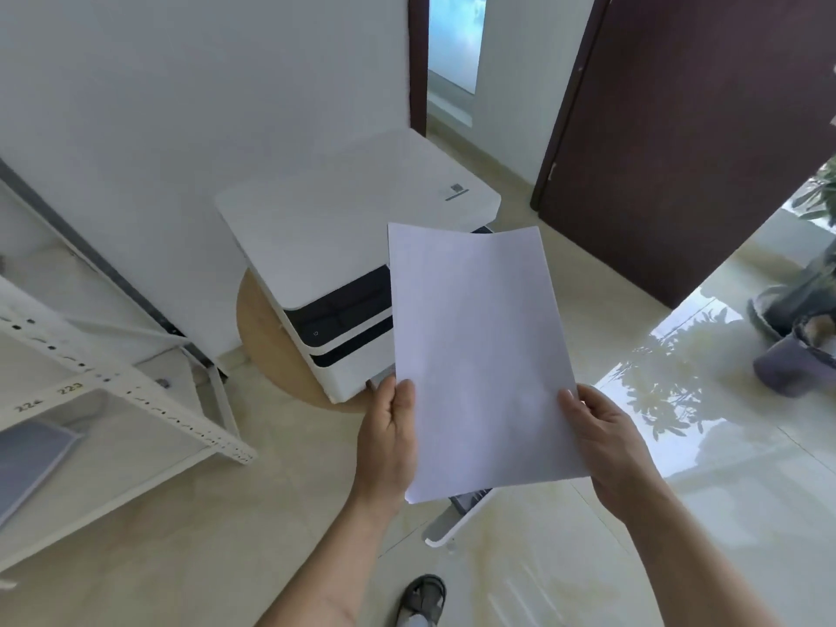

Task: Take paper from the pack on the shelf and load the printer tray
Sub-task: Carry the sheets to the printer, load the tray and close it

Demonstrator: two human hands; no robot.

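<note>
I hold a thin stack of white paper [479,355] flat in front of me, above the printer's front. My left hand [389,436] grips its lower left edge and my right hand [601,436] grips its lower right edge. The white printer [344,219] sits on a low round wooden stool [258,332] against the wall. Its pulled-out tray [457,518] pokes out below the sheets, mostly hidden by them. The paper pack [31,459] lies on the white metal shelf [135,386] at the left.
A dark brown open door [678,142] stands at the right, with potted plants [796,337] on the glossy tiled floor beyond it. My sandalled foot [423,599] is at the bottom edge. The white wall [181,106] runs behind the printer.
</note>
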